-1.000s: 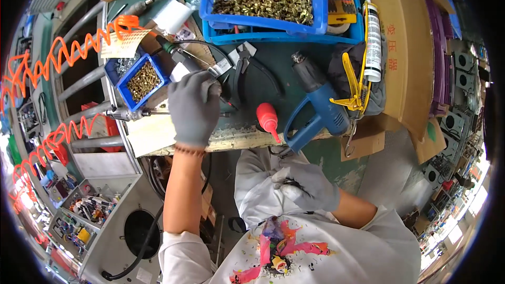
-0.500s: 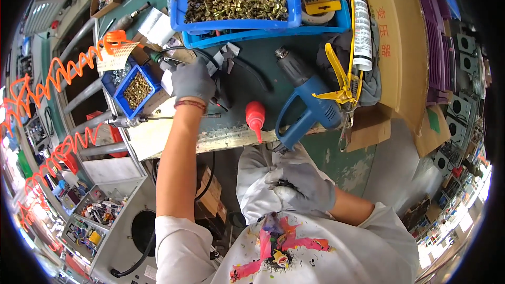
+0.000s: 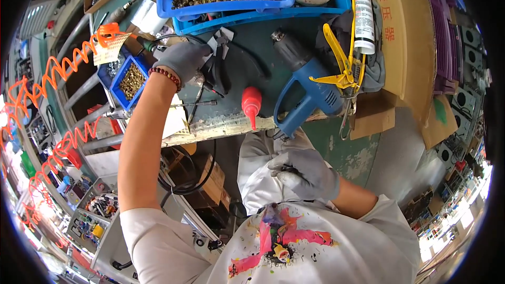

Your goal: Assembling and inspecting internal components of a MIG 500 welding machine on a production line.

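My left hand (image 3: 184,62), in a grey glove, is over the left part of the bench. Its fingers reach right, beside dark-handled pliers (image 3: 215,71) and a black cable; their undersides are hidden, so any grip stays unseen. A screwdriver-like tool with a green and black body (image 3: 147,44) lies just past the knuckles. Close to my lap, my right hand (image 3: 307,174), gloved too, is curled with thumb and fingers together; whatever is inside is hidden. Between the hands a red squeeze bottle (image 3: 252,102) stands near the bench edge, with a blue heat gun (image 3: 310,92) to its right.
A blue bin (image 3: 226,6) full of brass-coloured screws stands at the back. Left of my wrist is a small blue tray (image 3: 129,81) of screws, near an orange coiled hose (image 3: 58,76). A yellow caulking gun (image 3: 344,71) and a cardboard box (image 3: 402,47) stand at right.
My left hand has shifted slightly left and up, and its forearm has swung left. The view has moved a little; my right hand remains curled near my lap.
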`<state>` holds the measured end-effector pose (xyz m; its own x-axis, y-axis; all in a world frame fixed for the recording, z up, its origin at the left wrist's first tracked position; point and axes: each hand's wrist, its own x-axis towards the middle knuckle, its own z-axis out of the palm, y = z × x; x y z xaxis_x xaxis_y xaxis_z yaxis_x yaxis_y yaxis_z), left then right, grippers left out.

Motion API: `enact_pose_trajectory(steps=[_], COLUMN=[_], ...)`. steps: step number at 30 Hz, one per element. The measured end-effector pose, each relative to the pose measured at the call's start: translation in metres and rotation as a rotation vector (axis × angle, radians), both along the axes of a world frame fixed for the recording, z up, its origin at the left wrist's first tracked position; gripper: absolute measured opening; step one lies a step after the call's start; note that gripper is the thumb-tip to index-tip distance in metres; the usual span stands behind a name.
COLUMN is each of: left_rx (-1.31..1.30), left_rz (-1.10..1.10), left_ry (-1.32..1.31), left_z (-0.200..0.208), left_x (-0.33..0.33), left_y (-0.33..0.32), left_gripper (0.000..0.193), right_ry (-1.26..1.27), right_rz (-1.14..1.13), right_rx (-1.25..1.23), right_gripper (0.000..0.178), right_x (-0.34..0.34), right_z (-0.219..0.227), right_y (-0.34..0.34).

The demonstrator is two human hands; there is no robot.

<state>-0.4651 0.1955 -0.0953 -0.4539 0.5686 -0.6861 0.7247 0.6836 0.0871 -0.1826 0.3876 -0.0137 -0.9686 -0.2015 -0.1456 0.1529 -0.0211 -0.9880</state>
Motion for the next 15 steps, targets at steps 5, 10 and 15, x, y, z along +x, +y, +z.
enact_pose_trajectory(steps=[5, 10, 15], left_rx=[0.106, 0.258, 0.644], left_rz=[-0.094, -0.006, 0.505], left_ry=[-0.004, 0.148, 0.002], left_z=[-0.007, 0.011, 0.047], left_x=[-0.001, -0.001, 0.005], left_y=[-0.01, -0.021, -0.035], left_gripper=[0.031, 0.04, 0.037], right_ry=[-0.022, 0.018, -0.027], right_rz=[-0.02, -0.017, -0.054], right_rx=[-0.014, 0.018, -0.005], right_gripper=[0.018, 0.017, 0.018], right_x=[0.0, -0.002, -0.004], right_z=[0.005, 0.004, 0.008], right_y=[0.007, 0.01, 0.007])
